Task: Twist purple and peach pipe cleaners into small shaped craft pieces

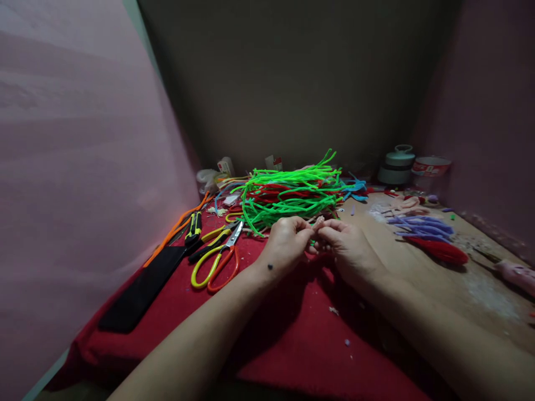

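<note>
My left hand (289, 240) and my right hand (346, 243) meet above the red cloth (267, 323), fingers closed in a pinch. Between their fingertips is a small pale pink fuzzy piece (318, 223), which looks like pipe cleaner. Most of it is hidden by the fingers. Just beyond the hands lies a big heap of green pipe cleaners (288, 209), with red pipe cleaners (278, 192) among them. Scissors (217, 262) with one yellow and one orange-red handle rest left of my left hand, apart from it.
Pliers (213, 244), a utility knife (193, 227) and a long black flat object (142, 289) lie left. Purple pipe cleaners (424, 228) and a red bundle (438, 250) lie right on the brown board (388, 262). A lidded jar (396, 167) stands behind. Walls rise on both sides.
</note>
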